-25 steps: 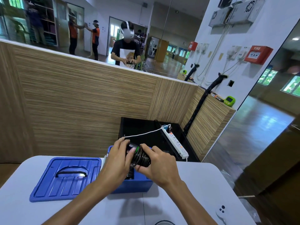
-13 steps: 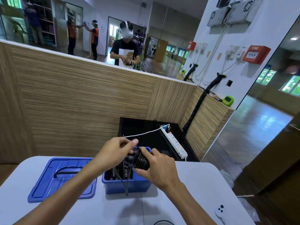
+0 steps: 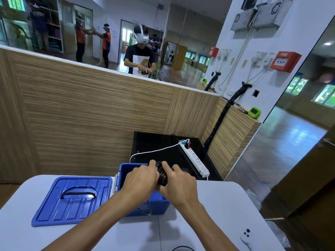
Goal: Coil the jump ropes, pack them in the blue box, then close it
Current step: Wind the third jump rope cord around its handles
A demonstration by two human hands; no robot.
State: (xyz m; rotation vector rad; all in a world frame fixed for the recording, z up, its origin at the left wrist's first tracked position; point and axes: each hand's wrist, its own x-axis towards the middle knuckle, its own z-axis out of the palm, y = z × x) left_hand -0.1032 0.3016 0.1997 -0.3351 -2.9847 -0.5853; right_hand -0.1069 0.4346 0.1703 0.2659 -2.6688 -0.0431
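The open blue box (image 3: 125, 171) stands on the white table (image 3: 213, 211), and both my hands are over it. My left hand (image 3: 139, 180) and my right hand (image 3: 178, 185) are closed together on a black coiled jump rope (image 3: 162, 175) held just above the box. A loose black end of rope (image 3: 145, 208) hangs down over the box's front wall. The box's inside is hidden by my hands. The blue lid (image 3: 72, 198), with its black handle up, lies flat on the table to the left of the box.
A white controller (image 3: 245, 237) lies near the table's front right corner. A black cord loop (image 3: 183, 248) shows at the front edge. Behind the table a black cabinet (image 3: 150, 144) carries a white power strip (image 3: 194, 157). A wood-panel wall rises beyond.
My left hand has come back onto the coil from above it, and both hands now grip it together. The dangling rope end hangs shorter.
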